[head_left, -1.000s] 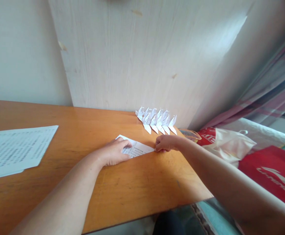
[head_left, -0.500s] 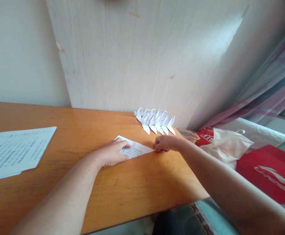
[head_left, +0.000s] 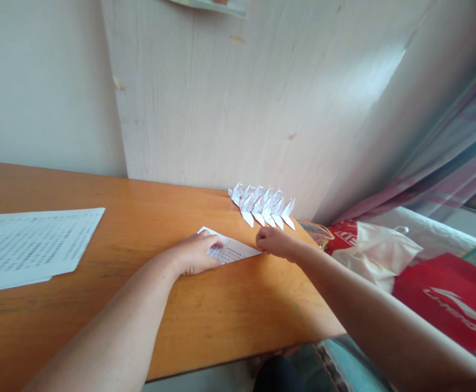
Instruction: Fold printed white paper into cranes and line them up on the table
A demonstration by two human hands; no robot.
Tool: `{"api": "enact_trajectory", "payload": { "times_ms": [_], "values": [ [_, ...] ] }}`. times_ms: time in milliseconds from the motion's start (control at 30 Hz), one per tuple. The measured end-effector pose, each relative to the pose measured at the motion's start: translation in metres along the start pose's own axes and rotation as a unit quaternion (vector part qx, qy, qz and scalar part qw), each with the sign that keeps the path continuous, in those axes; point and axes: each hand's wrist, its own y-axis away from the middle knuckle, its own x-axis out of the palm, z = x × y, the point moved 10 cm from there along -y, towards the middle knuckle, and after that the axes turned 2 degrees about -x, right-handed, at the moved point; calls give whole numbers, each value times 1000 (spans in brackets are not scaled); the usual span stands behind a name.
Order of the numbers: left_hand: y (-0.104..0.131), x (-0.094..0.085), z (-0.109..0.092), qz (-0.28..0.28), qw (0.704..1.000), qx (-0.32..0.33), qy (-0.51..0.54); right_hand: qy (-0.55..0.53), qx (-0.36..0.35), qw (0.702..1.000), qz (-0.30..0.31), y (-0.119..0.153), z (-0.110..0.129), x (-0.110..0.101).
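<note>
A sheet of printed white paper folded to a long point, the folded paper [head_left: 237, 249], lies on the wooden table in front of me. My left hand [head_left: 199, 253] rests over its left end, thumb and fingers curved round and holding it down. At the narrow right tip, my right hand [head_left: 273, 242] is closed, fingers bunched against the paper; its fingertips are partly hidden. Just behind stand several small folded paper pieces [head_left: 267, 207] in two rows, each with upturned points.
Printed sheets [head_left: 37, 245] lie stacked at the left of the table [head_left: 205, 321]. A pale wood panel [head_left: 205, 109] rises behind it. Beyond the right edge are a red bag [head_left: 446, 299], a cream cloth or bag [head_left: 385, 247] and a curtain [head_left: 438, 147].
The camera view has shifted slightly. My right hand has turned a little and sits slightly higher at the paper's tip. My left hand stays on the folded paper.
</note>
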Motion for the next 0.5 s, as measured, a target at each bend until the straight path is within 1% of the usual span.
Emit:
{"api": "enact_trajectory", "payload": {
  "times_ms": [67,100,133,200,300,500],
  "values": [
    [1,-1,-2,1,1000,2,-5,-15,-62,997,-36,1,23,5],
    [1,-1,-3,1,1000,3,-8,-26,-90,995,-38,2,33,12],
    [1,-1,-4,3,1000,4,-11,-36,-112,992,-35,3,42,19],
    [1,-1,-4,6,1000,7,-16,-48,-135,990,-3,3,55,36],
    [1,1,-3,14,1000,9,-12,-36,-137,989,49,2,63,56],
    [1,3,0,34,999,-5,-3,23,-109,989,93,-6,68,64]
  ]
}}
